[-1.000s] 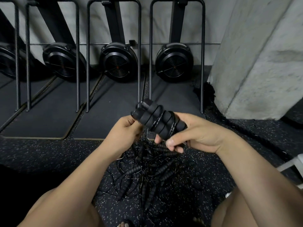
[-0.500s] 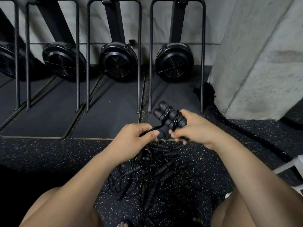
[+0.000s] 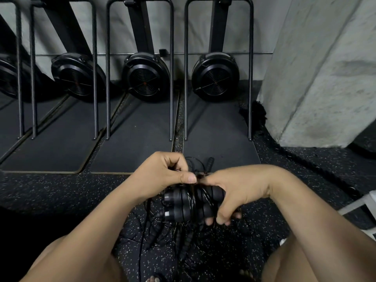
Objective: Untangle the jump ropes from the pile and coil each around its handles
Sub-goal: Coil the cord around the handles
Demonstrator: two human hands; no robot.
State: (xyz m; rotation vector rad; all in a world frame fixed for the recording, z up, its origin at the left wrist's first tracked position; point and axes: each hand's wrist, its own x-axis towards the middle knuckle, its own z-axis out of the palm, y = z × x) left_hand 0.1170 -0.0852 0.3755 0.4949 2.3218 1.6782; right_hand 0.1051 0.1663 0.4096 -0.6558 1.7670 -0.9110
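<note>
My right hand (image 3: 240, 197) grips a pair of black jump rope handles (image 3: 183, 206) lying side by side, with thin black cord wound round them. My left hand (image 3: 162, 176) pinches that cord between thumb and fingers just above the handles. Under both hands lies the pile of tangled jump ropes (image 3: 179, 239) on the speckled floor, partly hidden by my hands. Another black handle (image 3: 209, 162) with loose cord loops pokes out beyond my hands at the mat's edge.
Three fan exercise machines (image 3: 145, 76) in black metal frames stand on dark mats (image 3: 132, 147) ahead. A grey concrete pillar (image 3: 317, 74) rises at the right, with a thick black rope (image 3: 301, 157) along its base. My knees frame the bottom corners.
The handle pair has come down and turned from pointing up-left to lying level. My right hand shifted its grip to the handles' right end; my left hand moved above them, pinching the cord.
</note>
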